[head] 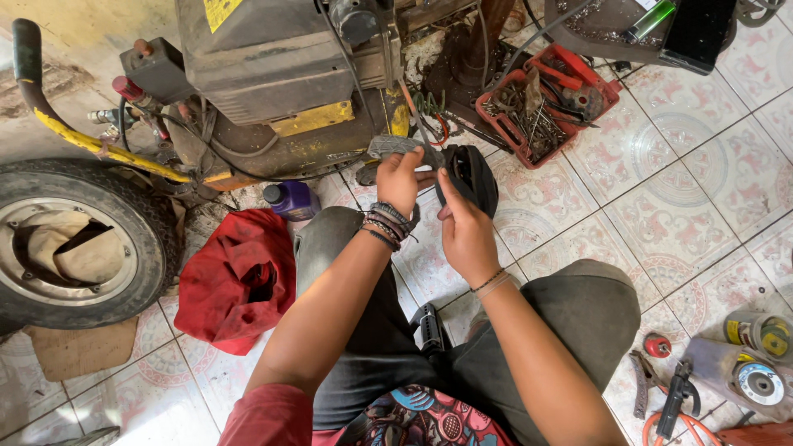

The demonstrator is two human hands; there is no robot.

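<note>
I've got the left hand (pixel 400 180) pinching a grey ribbed strip (pixel 402 147), and the right hand (pixel 465 234) closed on the round black part (pixel 472 177), both above my knees. Looks like fitting them together; next, I'd judge, careful alignment before pressing.

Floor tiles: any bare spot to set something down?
Widest bare tile lies right of the red parts tray, above the person's right knee. A smaller patch sits below the red cloth. Crowded: around the tyre, compressor, and tools at bottom right.
</note>
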